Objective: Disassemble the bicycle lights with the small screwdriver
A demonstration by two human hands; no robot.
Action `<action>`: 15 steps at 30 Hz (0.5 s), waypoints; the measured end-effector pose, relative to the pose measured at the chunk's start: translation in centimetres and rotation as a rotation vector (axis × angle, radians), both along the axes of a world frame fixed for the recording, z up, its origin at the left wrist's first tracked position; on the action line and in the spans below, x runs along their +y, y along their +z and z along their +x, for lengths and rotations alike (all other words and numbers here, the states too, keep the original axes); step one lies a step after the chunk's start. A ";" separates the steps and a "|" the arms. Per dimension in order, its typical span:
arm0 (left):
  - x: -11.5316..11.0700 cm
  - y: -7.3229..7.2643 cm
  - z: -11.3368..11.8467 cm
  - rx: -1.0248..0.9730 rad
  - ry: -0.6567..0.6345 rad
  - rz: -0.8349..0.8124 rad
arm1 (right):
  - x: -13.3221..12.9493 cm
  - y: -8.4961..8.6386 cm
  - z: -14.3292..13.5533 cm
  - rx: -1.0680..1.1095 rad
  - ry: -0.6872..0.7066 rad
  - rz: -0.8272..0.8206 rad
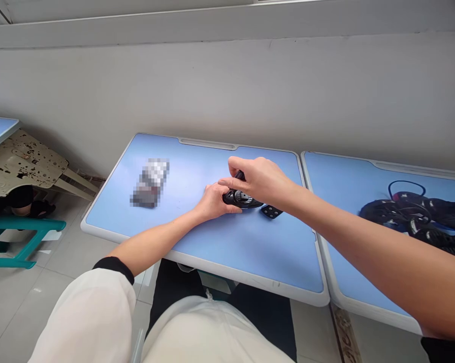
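Pale wall [227, 85] right across the back, and in front of it the table [227, 247], blue top, light rim, with a second table [340, 186] close beside it on the right! Over there sits a black pile [416, 222], tangled, one thin loop standing up; no box or tray that I can make out around it, and what's in the heap I can't sort out from here. Off to the left, down on the tiles, a green stool [38, 225]

Now the action! Right hand [257, 176] comes over the top, fingers and thumb drawn together around a dark handle [240, 175]; whether that's a tool or part of the piece, I can't tell. Left hand [217, 197] lies low on the table, clamped around the left end of the black device [246, 198], thumb along the near side. And that device is mid-table, right under both hands, a ridged round part showing on top

My read: this is the fiddly stage, one hand bracing, the other working from above. The next move calls for a firm left grip and a straight, patient right wrist, or the device could skid

A blurred item [149, 184] lies well apart on the left, its contents unreadable. Smallest of all, the dotted pad [270, 212], just beside the device, under the right forearm's edge
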State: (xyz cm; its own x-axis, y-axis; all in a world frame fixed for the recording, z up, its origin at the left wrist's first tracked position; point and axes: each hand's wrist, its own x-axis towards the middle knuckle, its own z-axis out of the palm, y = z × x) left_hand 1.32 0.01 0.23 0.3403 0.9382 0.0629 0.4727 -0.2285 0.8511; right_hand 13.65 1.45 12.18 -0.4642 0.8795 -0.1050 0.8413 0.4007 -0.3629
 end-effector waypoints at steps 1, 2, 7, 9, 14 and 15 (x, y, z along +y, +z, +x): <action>0.0 0.0 0.0 -0.001 0.002 0.002 | 0.1 0.0 0.0 0.013 0.022 -0.012; 0.0 0.1 0.0 0.001 0.007 0.009 | 0.1 0.1 0.1 0.035 0.053 -0.030; -0.1 0.1 0.0 -0.002 0.013 0.036 | 0.5 0.3 0.6 0.047 0.148 -0.053; -0.1 0.0 -0.1 -0.032 -0.009 0.011 | 0.4 0.3 0.3 -0.031 0.103 -0.001; 0.0 0.1 -0.1 -0.033 0.013 0.000 | 0.2 0.2 0.2 0.011 0.084 0.005; 0.0 0.1 -0.1 -0.034 0.025 0.004 | 0.2 0.2 0.3 0.041 0.098 -0.021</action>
State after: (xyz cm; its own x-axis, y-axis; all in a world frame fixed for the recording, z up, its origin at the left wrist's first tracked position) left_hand 1.22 0.00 0.30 0.3147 0.9460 0.0776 0.4494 -0.2205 0.8657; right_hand 13.93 1.62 12.38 -0.5526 0.8272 -0.1020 0.7824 0.4726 -0.4056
